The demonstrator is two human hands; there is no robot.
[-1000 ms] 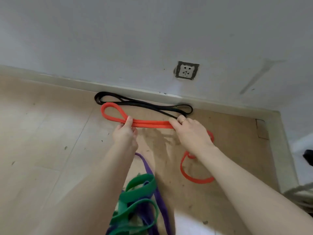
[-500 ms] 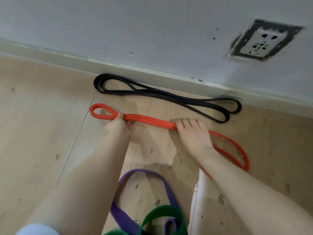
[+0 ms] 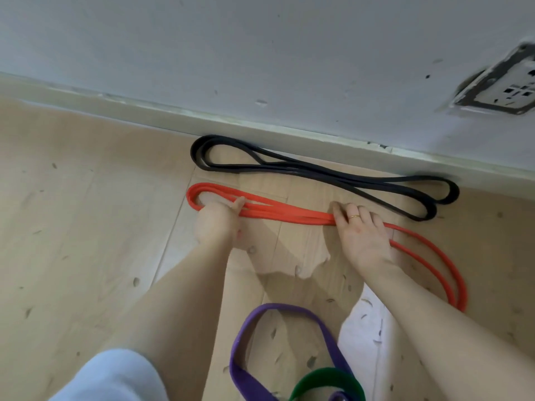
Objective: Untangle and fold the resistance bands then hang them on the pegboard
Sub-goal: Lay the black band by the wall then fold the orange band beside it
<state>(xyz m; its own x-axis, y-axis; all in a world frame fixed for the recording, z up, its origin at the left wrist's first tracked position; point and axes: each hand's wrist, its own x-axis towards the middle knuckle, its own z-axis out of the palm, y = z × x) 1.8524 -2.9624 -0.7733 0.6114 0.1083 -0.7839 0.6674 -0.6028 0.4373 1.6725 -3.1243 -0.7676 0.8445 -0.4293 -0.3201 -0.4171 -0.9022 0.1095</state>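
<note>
Person bent over pale wood-look floor (image 3: 86, 227), both forearms reaching up-frame toward grey wall (image 3: 260, 53).

Long orange-red rubber resistance band (image 3: 289, 211): doubled over, lies flat across frame centre, strands bunched between the hands; loop end at centre-left, other end curves down to right edge of frame.

Left hand (image 3: 215, 219): grip clenched on orange-red band just inside its left loop, thumb over the strands.

Right hand (image 3: 362, 235): palm down, fingers spread, pressing band strands to floor. Not curled round them; grip reads as released, flat hold only. Thin gold ring (image 3: 353, 217) on one finger.

Thin black rubber resistance band (image 3: 318, 173): folded, above the orange one in frame, right along grey skirting board (image 3: 260, 131). Apart from both hands.

Wide purple rubber band (image 3: 289, 308) w/ dark green rubber band (image 3: 327, 374): overlapped at bottom centre, between the forearms, partly cut off by frame edge.

White wall socket (image 3: 503, 85), upper right.
</note>
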